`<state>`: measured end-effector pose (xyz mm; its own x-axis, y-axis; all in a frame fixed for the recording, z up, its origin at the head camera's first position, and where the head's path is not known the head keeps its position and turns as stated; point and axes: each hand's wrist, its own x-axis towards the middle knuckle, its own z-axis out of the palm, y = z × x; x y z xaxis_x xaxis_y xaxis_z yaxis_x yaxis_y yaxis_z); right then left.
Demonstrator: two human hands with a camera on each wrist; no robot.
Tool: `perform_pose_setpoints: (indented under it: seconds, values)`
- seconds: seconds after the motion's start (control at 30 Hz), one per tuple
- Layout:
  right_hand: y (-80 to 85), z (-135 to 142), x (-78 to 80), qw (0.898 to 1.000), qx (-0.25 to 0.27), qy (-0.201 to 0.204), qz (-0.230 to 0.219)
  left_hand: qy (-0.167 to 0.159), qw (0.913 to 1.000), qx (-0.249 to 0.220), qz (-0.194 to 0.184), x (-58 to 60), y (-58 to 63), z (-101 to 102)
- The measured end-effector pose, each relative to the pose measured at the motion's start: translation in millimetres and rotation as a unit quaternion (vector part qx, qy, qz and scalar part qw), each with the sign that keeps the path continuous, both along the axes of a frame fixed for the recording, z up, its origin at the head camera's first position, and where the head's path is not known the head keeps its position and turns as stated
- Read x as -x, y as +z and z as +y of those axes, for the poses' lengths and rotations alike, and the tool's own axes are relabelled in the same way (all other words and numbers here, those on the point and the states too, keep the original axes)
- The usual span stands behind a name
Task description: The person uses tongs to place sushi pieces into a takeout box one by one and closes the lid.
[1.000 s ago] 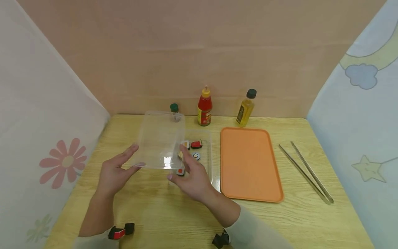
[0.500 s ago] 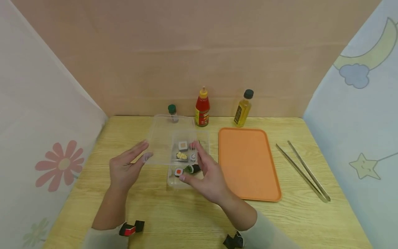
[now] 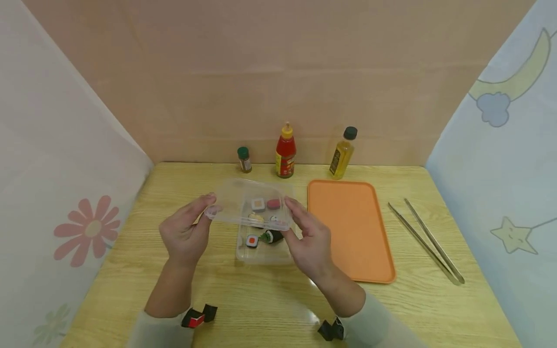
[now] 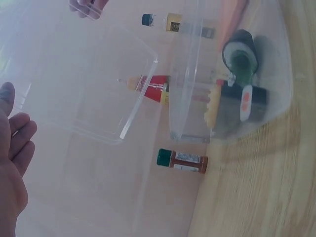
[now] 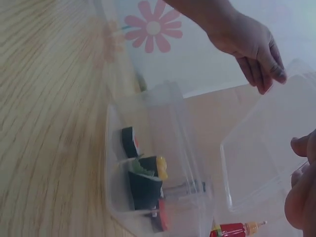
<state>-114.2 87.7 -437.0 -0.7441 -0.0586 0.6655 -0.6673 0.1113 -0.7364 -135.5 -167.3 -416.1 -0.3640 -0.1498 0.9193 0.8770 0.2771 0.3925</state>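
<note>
Both hands hold a clear plastic lid (image 3: 235,203) by its opposite short sides. My left hand (image 3: 186,232) pinches the left edge between thumb and fingers; my right hand (image 3: 311,241) grips the right edge. Tilted, the lid hangs over a clear plastic box (image 3: 261,256) that stands on the table, and the wrist views show a gap between the two. Inside the box lie several sushi pieces: a roll with an orange centre (image 3: 252,240), a dark roll with green leaves (image 3: 271,237), a red-topped piece (image 3: 273,204) and a yellow-topped one (image 5: 162,168).
Right of the box lies an orange tray (image 3: 348,232), with metal tongs (image 3: 428,241) beyond it. Along the back wall stand a green-capped spice jar (image 3: 244,160), a red sauce bottle (image 3: 285,152) and a yellow oil bottle (image 3: 342,154). Patterned cloth walls flank the wooden table (image 3: 226,295).
Both hands have carried the lid to the right and lowered it, from up and left of the box to over it. The lid has also tipped flatter in the head view.
</note>
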Motion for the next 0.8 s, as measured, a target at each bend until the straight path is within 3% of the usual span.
perform_pose_setpoints:
  seconds: [0.1,0.2,0.37,0.53,0.8]
  values:
    - [-2.4,6,4.3,0.998,-0.018,-0.047,0.033,0.018,0.9998,0.008,0.009,-1.9,3.2,4]
    - [-5.3,13,11.9,0.996,-0.018,-0.067,0.054,0.026,0.9996,0.011,0.01,-3.1,5.1,6]
    - [-4.7,24,21.1,0.991,-0.016,-0.099,0.093,-0.009,0.9999,0.005,0.012,-3.2,6.4,11]
    - [7.6,32,24.5,0.988,-0.012,-0.096,0.123,-0.019,0.9995,0.025,0.001,-1.4,3.7,13]
    - [24.0,39,25.6,0.99,-0.025,-0.083,0.115,-0.009,0.9952,0.073,-0.065,2.3,-10.1,13]
